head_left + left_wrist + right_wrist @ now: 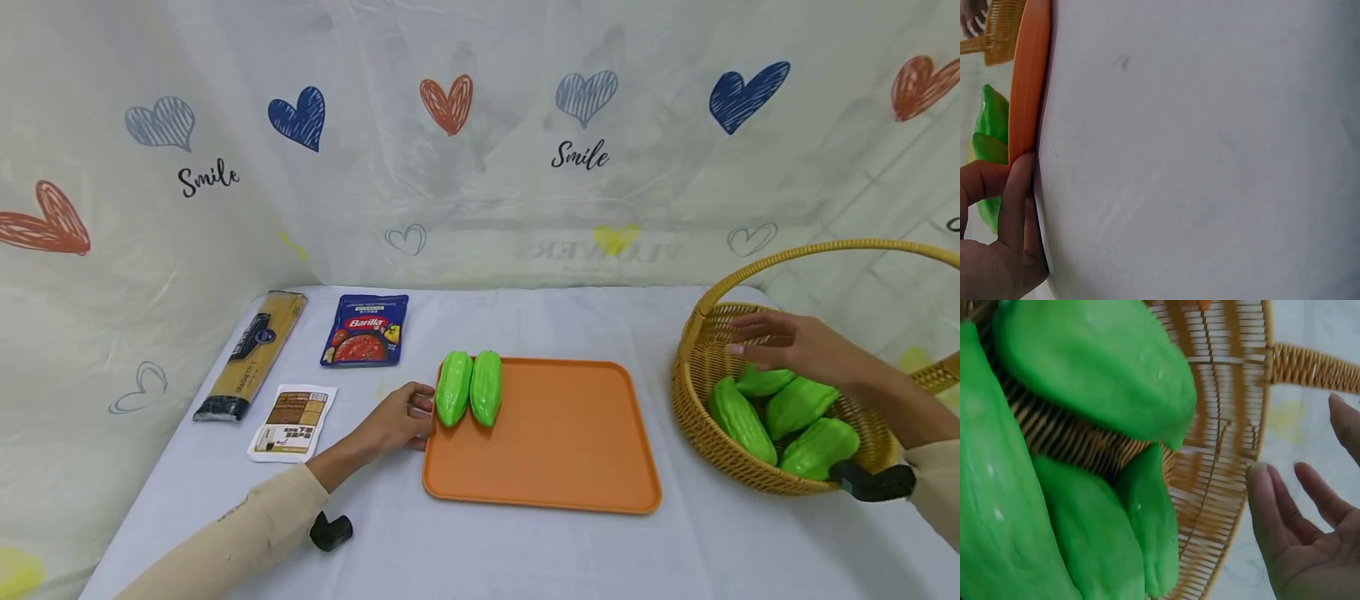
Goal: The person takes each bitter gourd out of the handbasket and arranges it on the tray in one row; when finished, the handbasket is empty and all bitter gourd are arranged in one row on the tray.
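My left hand [397, 418] grips the left edge of an orange tray [558, 433]. The left wrist view shows the thumb and fingers pinching the tray's rim. Two glossy green gourd-like vegetables [470, 390] lie side by side in the tray's upper left corner. Over a wicker basket [690, 392] at the right, my right hand [802, 346] hangs with loosely bent fingers and nothing in it. Several more green gourd-like vegetables [1097, 369] lie in that basket, below the hand. In the right wrist view, the fingers [1263, 500] appear near the basket's rim, the thumb apart.
On the left of the white table lie a pack of spaghetti [251, 358], a blue Barilla pouch [365, 331] and a white-and-brown packet [292, 423]. The basket's tall arched handle [825, 246] rises around the right arm. A curtain printed with hearts [487, 192] hangs behind the table.
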Demonstrator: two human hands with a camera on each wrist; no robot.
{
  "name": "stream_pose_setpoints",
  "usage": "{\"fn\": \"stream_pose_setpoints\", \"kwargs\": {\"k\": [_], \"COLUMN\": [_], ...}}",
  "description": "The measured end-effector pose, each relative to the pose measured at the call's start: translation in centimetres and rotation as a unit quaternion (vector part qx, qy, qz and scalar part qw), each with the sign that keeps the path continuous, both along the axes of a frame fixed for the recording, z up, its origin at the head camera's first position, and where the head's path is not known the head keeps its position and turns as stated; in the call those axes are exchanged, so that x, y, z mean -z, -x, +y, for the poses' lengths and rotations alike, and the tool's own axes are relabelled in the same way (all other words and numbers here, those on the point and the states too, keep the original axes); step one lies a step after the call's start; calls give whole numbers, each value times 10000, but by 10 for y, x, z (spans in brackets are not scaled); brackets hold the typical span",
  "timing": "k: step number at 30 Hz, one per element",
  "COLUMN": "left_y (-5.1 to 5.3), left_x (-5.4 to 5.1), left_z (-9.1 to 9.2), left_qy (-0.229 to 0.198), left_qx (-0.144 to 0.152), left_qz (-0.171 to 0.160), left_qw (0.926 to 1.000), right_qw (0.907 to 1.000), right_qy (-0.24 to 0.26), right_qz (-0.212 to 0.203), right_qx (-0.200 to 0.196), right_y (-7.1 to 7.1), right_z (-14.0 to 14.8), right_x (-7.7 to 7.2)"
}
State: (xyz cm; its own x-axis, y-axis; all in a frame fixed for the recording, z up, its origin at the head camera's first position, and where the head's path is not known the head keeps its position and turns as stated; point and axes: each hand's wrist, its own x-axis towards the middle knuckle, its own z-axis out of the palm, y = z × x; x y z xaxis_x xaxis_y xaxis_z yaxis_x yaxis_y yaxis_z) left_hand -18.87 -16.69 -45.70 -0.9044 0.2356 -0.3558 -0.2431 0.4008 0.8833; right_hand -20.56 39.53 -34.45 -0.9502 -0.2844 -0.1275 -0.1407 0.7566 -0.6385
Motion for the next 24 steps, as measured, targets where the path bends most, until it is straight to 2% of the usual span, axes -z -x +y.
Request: {"fn": "stream_pose_setpoints", "kwargs": {"k": [5,9,14,24], "left_y": [0,-1,-1,0], "left_x": [0,0,-1,0], "left_z": [0,0,-1,-2], "left_qy": [1,-7,48,-51], "left_qx": [-6,11,25,73], "left_qz": [4,6,-15,16], "left_qw": [10000,10000,10000,10000], "right_qw": [9986,9955,9927,9923], "right_qy": [-177,-487,-735,-816], "right_qz": [-454,-743,-885,-864], "right_qx": [211,339,362,338], "right_y": [10,13,16,26], "right_z": [14,19,21,26], "right_x": [3,2,3,9]}}
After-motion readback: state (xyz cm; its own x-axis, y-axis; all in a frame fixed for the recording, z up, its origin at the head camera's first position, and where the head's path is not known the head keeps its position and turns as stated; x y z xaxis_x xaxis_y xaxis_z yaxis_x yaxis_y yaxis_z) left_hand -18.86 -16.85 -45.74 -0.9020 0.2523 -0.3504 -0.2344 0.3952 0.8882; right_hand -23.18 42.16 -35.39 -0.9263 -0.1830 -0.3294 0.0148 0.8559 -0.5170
